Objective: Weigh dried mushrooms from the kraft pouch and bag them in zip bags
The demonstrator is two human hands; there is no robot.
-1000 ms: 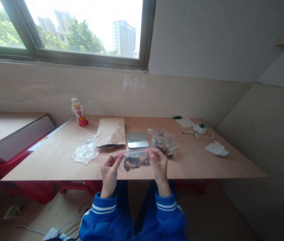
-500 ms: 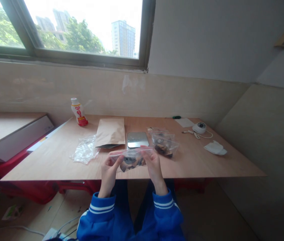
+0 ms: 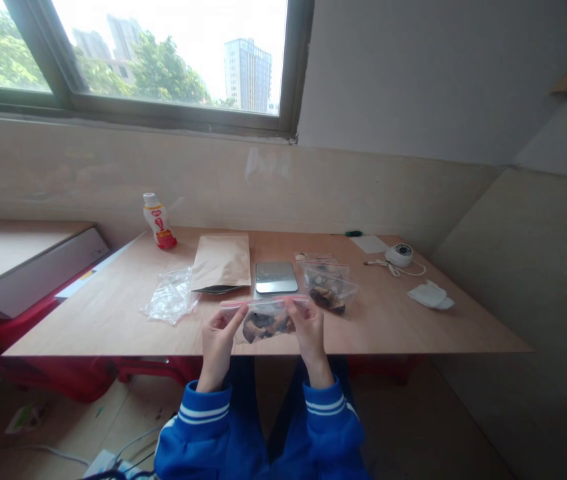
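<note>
Between my two hands a clear zip bag (image 3: pixel 263 325) is stretched out above the table's front edge, with brown and dark dried pieces inside that look like mushroom slices. My left hand (image 3: pixel 218 340) pinches its top strip at the left corner, thumb on the near side. At the right end, my right hand (image 3: pixel 309 333) grips the same strip between thumb and fingers. Just beyond the bag lies a flat silver scale (image 3: pixel 276 277). More filled zip bags (image 3: pixel 331 287) lie to the right of the scale. Left of it is a brown paper pouch (image 3: pixel 222 261), its mouth toward me.
Crumpled clear plastic bags (image 3: pixel 169 297) lie left of the pouch, with a white and red bottle (image 3: pixel 160 223) behind. On the right are a white round device with a cable (image 3: pixel 398 255), a white sheet (image 3: pixel 369 245), a green-handled tool (image 3: pixel 353 233) and a crumpled white tissue (image 3: pixel 430 295).
My right thumb has shifted slightly along the bag's top strip, and the strip looks straighter. Both hands keep hold of the bag in nearly the same place.
</note>
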